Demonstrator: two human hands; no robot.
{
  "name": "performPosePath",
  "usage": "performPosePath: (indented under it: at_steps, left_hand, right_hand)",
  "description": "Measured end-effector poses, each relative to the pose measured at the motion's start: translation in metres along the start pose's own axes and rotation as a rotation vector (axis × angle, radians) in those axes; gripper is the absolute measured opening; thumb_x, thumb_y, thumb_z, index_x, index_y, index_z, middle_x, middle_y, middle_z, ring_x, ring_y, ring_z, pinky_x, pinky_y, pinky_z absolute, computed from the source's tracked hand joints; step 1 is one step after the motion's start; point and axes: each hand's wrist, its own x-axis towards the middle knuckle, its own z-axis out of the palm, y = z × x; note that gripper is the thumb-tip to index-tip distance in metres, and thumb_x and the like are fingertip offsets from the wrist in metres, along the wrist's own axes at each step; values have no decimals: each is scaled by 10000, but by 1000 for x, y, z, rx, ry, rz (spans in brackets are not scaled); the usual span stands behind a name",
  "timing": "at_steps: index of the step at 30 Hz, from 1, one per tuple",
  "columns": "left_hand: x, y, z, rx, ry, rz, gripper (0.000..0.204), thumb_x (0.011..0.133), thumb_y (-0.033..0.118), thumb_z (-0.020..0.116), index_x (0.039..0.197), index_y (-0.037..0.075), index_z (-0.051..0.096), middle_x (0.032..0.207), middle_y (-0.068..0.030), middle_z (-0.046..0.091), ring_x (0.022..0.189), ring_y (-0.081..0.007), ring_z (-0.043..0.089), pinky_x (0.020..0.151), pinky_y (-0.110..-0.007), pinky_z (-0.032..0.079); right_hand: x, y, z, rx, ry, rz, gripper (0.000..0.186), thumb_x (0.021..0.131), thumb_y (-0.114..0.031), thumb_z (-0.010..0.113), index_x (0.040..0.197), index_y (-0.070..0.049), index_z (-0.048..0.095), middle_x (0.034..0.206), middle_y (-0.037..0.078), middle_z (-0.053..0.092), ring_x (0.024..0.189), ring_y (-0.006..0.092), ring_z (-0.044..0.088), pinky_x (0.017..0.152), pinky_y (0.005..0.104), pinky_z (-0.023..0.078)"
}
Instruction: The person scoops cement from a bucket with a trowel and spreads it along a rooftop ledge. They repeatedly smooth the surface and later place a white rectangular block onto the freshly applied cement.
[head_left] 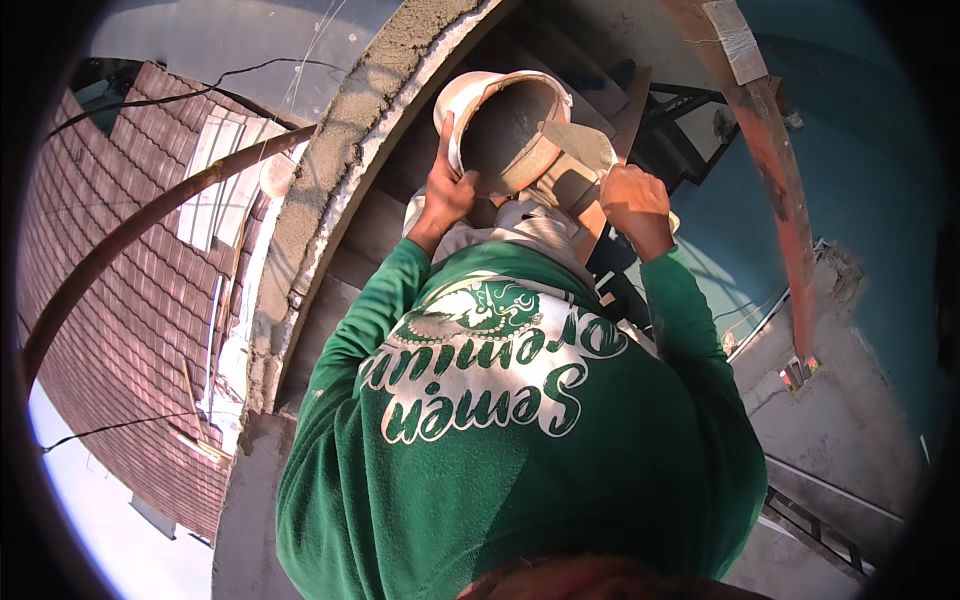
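A white bucket (457,103) is tilted in front of me, its mouth turned my way. Grey wet mortar (503,135) coats its shadowed inside. My left hand (446,198) grips the bucket at its left side, thumb bent near the rim. In my closed right hand (636,202) is the handle of a trowel (582,146). The trowel's flat, mortar-smeared blade points left across the right side of the bucket's mouth.
Left of me curves a wall edge (325,170) with rough grey mortar. Beyond it lies a tiled roof (110,330) crossed by a brown curved pole (150,222). A rusty beam (775,150) and dark metal framework (690,130) stand to the right.
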Motion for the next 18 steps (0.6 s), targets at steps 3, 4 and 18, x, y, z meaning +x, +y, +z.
performPosePath:
  at_steps: [3, 4, 18]
  left_hand:
    - [3, 10, 16, 162, -26, 106, 1032, 785, -115, 487, 1738, 61, 133, 1701, -203, 365, 1561, -263, 362, 1286, -371, 288]
    - [4, 20, 18, 314, -48, 141, 1022, 807, -132, 471, 1740, 62, 104, 1702, -196, 361, 1555, -253, 365, 1282, -365, 298]
    - [0, 52, 30, 126, -155, 72, 1040, 787, -128, 487, 1736, 26, 92, 1741, -150, 292, 1619, -237, 242, 1298, -318, 171]
  right_hand:
    - [21, 14, 12, -6, 34, -29, 406, 1066, -299, 521, 918, -29, 786, 967, 220, 779, 953, 397, 766, 839, 509, 580]
    - [29, 14, 13, 36, 10, -51, 413, 1056, -301, 520, 938, -2, 779, 994, 256, 769, 980, 432, 752, 861, 535, 578]
    - [30, -26, 71, 597, -81, -51, 524, 1046, -427, 515, 985, 39, 748, 1004, 343, 719, 1002, 527, 692, 905, 577, 523]
